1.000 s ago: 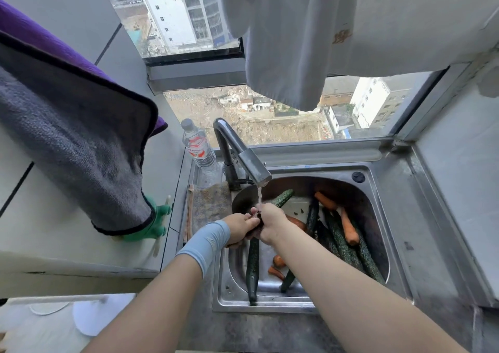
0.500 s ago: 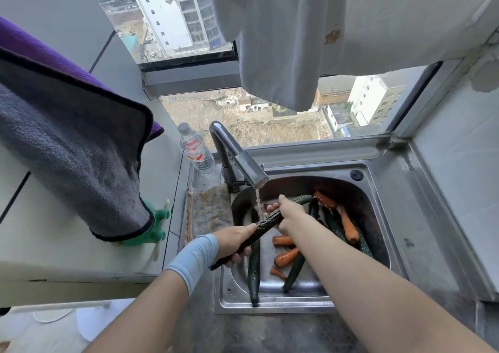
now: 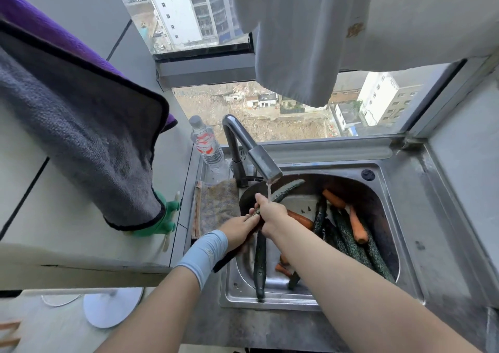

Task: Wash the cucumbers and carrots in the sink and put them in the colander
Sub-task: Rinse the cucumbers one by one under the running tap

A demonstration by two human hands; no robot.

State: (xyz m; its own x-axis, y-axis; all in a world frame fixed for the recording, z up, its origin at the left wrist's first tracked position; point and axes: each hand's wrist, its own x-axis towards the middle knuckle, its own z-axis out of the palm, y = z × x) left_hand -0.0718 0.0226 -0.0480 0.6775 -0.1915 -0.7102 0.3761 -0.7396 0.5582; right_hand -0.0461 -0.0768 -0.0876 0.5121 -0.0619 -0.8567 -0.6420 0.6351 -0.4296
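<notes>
One cucumber (image 3: 287, 188) is held over the sink (image 3: 270, 302), slanted from low left to high right, with its upper tip right under the faucet (image 3: 253, 152) spout. A thin water stream (image 3: 269, 191) is seen landing on it just above the right hand (image 3: 273, 212). The skin is dark green and bumpy, and the body is long, thin and tapered at the upper tip. The middle is wrapped by the right hand, with the fingers curled round it. The lower part is gripped by the left hand (image 3: 239, 229), fingers closed on it too. The dark lower end is seen sticking out past the sink's left rim, beside a light-blue wristband (image 3: 205, 255). The two hands are set just beside each other. Other cucumbers (image 3: 351, 242), with the same dark prickly skin, are piled along the right side of the basin. One more is laid lengthwise at the left, tip toward the near wall. Carrots (image 3: 357, 227) are mixed in: two on the right pile, one beside the right hand, and small ones at the bottom, partly hidden by the right forearm. A brown cloth (image 3: 216, 206) is laid on the sink's left ledge, and a bottle (image 3: 206, 143) is stood behind it. A grey towel (image 3: 81, 136) is hung at the left.
</notes>
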